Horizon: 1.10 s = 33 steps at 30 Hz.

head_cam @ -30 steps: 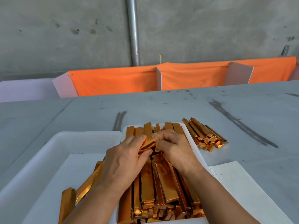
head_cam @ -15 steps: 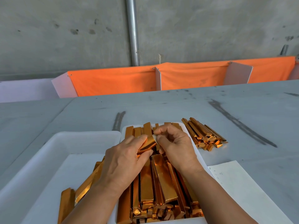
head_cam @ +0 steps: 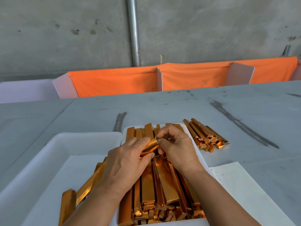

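- Two hands meet over the right tray (head_cam: 200, 157). The left hand (head_cam: 127, 162) has its fingers curled round the near part of one gold strip (head_cam: 150, 147). The right hand (head_cam: 177, 150) pinches the strip's far end between thumb and forefinger, its other fingers bent.
- One strip is held. It sits above the far half of the right tray, over the stacked strips (head_cam: 162, 181).
- Its long axis runs from near-left to far-right, and the far end is tilted up towards the worktop's (head_cam: 162, 106) far right corner. Its near end is hidden inside the left palm.
- Two white trays stand side by side at the worktop's near edge. Both are cut off at the bottom of the view.
- The right tray is packed with stacked strips lying near-to-far, too many to count.
- The left tray (head_cam: 57, 144) holds about four strips (head_cam: 88, 185) at its near right corner, partly covered by the left forearm.
- One loose pile (head_cam: 206, 136) lies on the worktop just beside the right tray's far right corner. An exact count is not possible.
- One sheet of paper (head_cam: 244, 190) lies right of that tray. Its faint handwriting is unreadable.
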{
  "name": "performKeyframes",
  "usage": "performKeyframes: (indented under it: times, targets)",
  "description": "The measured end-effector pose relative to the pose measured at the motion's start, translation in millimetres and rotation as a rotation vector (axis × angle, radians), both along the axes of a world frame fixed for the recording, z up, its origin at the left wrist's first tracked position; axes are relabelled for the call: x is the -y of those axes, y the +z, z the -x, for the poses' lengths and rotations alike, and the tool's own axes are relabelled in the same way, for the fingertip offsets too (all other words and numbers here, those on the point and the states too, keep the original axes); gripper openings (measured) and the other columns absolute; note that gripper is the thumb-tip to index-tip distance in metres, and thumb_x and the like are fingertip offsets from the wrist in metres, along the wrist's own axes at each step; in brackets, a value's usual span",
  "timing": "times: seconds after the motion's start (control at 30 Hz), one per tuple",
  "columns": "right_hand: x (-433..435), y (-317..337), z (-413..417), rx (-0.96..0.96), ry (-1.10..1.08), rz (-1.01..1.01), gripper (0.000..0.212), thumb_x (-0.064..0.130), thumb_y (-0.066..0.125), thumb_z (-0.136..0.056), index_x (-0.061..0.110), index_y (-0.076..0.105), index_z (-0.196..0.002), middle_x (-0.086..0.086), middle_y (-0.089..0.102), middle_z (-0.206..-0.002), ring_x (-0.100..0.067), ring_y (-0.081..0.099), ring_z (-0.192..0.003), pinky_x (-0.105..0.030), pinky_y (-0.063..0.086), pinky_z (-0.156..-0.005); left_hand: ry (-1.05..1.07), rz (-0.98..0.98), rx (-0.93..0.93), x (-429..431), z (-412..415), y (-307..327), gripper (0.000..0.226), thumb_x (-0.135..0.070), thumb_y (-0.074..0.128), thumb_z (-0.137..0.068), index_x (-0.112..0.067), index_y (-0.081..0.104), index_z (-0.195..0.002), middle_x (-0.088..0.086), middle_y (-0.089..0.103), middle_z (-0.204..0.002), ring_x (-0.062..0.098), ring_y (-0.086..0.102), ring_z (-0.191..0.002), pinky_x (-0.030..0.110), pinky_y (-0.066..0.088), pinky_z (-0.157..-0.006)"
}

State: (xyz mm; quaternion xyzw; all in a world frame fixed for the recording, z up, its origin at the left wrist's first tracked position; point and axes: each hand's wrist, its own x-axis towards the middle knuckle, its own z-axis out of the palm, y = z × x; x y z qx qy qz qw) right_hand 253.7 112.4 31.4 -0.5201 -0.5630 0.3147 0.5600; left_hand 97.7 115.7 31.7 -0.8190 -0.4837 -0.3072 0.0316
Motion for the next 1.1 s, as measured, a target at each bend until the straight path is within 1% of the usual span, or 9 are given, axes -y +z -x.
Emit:
performKeyframes:
  times: [0.1,0.23,0.43,0.57,0.7,0.83,0.9,0.97,1.1]
  targets:
    - [1,0,1,-0.009,-0.013,0.001,0.029,0.001,0.063,-0.093,0.025,0.067,-0.078,0.005,0.066,-0.079,-0.006,0.06,-0.058,-0.017,0.047,-0.055,-0.003,0.015,0.027,0,-1,0,0.044,-0.038,0.079,-0.076,-0.026,0.067,-0.118,-0.008,0.065,-0.089,0.007,0.061,-0.076,0.0,0.03,-0.061]
    - [1,2,1,-0.01,-0.014,0.049,0.026,0.005,0.063,-0.093,0.027,0.069,-0.081,0.008,0.066,-0.069,-0.004,0.061,-0.057,-0.014,0.045,-0.052,0.015,-0.012,0.013,-2,1,-1,0.044,-0.044,0.075,-0.078,-0.029,0.066,-0.119,-0.009,0.066,-0.091,0.01,0.064,-0.076,0.016,0.046,-0.061]
    - [3,4,0,-0.117,0.056,0.126,0.027,0.007,0.057,-0.096,0.029,0.073,-0.09,0.003,0.065,-0.062,0.001,0.057,-0.051,-0.013,0.044,-0.049,0.037,-0.005,0.054,-4,2,-3,0.047,-0.049,0.068,-0.082,-0.028,0.062,-0.124,-0.008,0.067,-0.096,0.013,0.064,-0.08,0.027,0.055,-0.066]
    - [4,3,4,-0.124,0.117,0.116,0.023,0.01,0.06,-0.096,0.029,0.074,-0.098,0.009,0.068,-0.067,-0.003,0.063,-0.059,-0.012,0.044,-0.051,0.043,0.047,0.092,-7,4,-5,0.048,-0.053,0.061,-0.084,-0.027,0.061,-0.125,-0.007,0.063,-0.092,0.009,0.057,-0.074,0.019,0.047,-0.064]
    - [2,2,5,-0.108,0.118,0.09,0.022,0.007,0.06,-0.096,0.022,0.073,-0.103,0.008,0.066,-0.084,-0.003,0.064,-0.06,-0.009,0.044,-0.051,0.037,0.043,0.093,-8,4,-5,0.047,-0.051,0.061,-0.085,-0.026,0.061,-0.124,-0.007,0.063,-0.091,0.005,0.047,-0.069,0.015,0.038,-0.062]
    - [1,0,6,-0.097,0.106,0.074,0.026,0.01,0.06,-0.096,0.033,0.071,-0.104,0.01,0.069,-0.075,-0.003,0.063,-0.06,-0.008,0.044,-0.051,0.023,0.032,0.113,-10,4,-6,0.047,-0.053,0.059,-0.086,-0.026,0.061,-0.124,-0.007,0.063,-0.09,0.006,0.049,-0.07,0.018,0.041,-0.063]
    - [1,-1,6,-0.095,0.093,0.051,0.03,0.01,0.061,-0.096,0.038,0.071,-0.103,0.01,0.07,-0.081,-0.004,0.064,-0.06,-0.009,0.046,-0.054,0.015,0.033,0.123,-10,4,-6,0.05,-0.057,0.053,-0.085,-0.027,0.061,-0.124,-0.009,0.062,-0.089,0.007,0.052,-0.071,0.019,0.045,-0.063]
    - [1,-2,6,-0.088,0.099,0.043,0.028,0.012,0.062,-0.096,0.036,0.072,-0.105,0.006,0.073,-0.086,-0.005,0.065,-0.062,-0.01,0.047,-0.056,0.005,0.031,0.133,-10,5,-7,0.055,-0.061,0.045,-0.084,-0.027,0.061,-0.123,-0.01,0.061,-0.088,0.007,0.054,-0.071,0.021,0.048,-0.064]
    - [1,-4,7,-0.094,0.12,0.055,0.024,0.014,0.063,-0.095,0.025,0.072,-0.115,0.002,0.073,-0.074,-0.004,0.065,-0.062,-0.008,0.046,-0.055,0.005,0.008,0.125,-11,5,-6,0.057,-0.064,0.043,-0.083,-0.027,0.062,-0.121,-0.017,0.05,-0.082,0.005,0.048,-0.067,0.015,0.04,-0.061]
